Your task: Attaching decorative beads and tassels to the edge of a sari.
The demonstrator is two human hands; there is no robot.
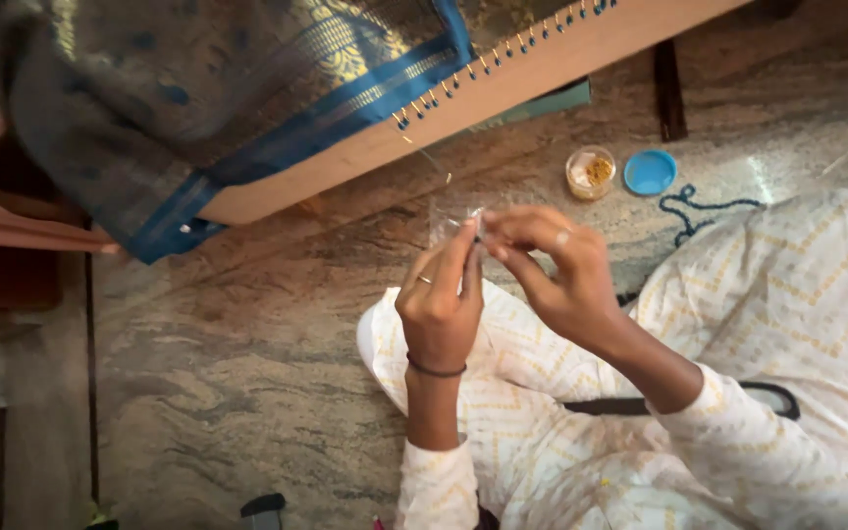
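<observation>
Small clear packet (450, 218) upright between hands (503, 270)

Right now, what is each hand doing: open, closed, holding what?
Left hand: fingers pinched on a small clear plastic packet.
Right hand: fingers pinched at the same packet's top edge.

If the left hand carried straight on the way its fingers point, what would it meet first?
Probably the small clear plastic packet pinched at the left hand fingertips; beyond it, the wooden frame edge, though depth is unclear.
</observation>
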